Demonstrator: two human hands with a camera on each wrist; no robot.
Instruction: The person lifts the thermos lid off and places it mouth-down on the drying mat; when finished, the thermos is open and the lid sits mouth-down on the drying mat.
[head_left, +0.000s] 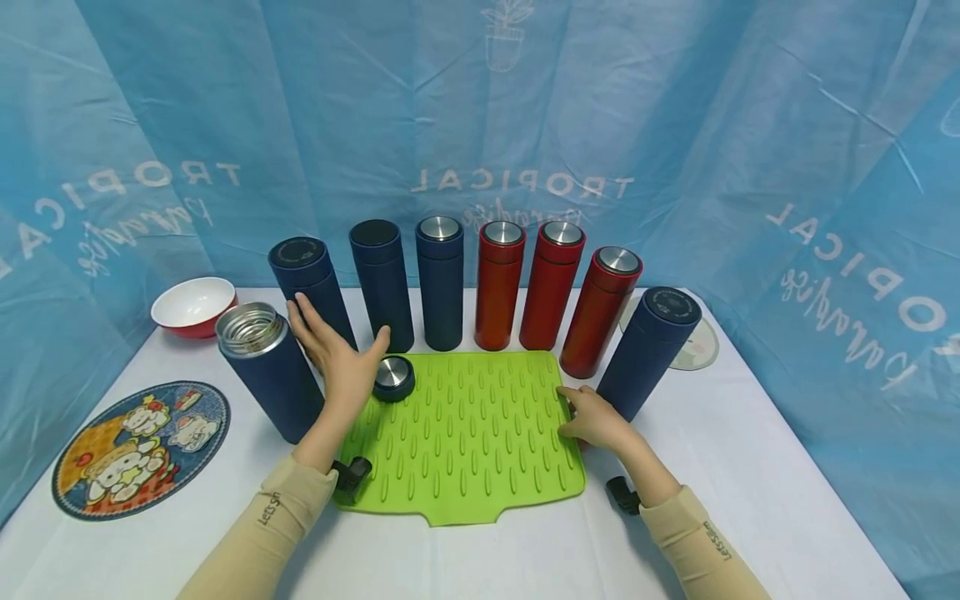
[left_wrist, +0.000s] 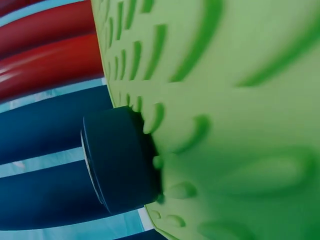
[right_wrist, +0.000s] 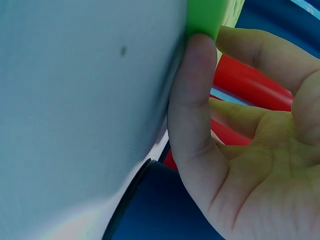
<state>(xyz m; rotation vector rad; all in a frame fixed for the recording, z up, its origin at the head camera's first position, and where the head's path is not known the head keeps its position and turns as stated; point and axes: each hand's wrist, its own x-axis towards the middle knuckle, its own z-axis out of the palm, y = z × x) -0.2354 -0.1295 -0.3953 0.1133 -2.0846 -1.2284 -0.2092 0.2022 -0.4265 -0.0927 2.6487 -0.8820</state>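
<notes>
Right hand: fingers pinch green mat's three-o'clock edge; tabletop spreads toward six. Left hand: fingers wide, near lid. Red bottles block twelve.

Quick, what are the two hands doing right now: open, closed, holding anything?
Left hand: open, fingers spread, holding nothing.
Right hand: fingers at the edge of the green mat; gripping or only touching, cannot be told.

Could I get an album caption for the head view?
Left hand spread beside an open blue bottle, right hand pinching the green mat, a loose lid on it, more bottles behind.
</notes>
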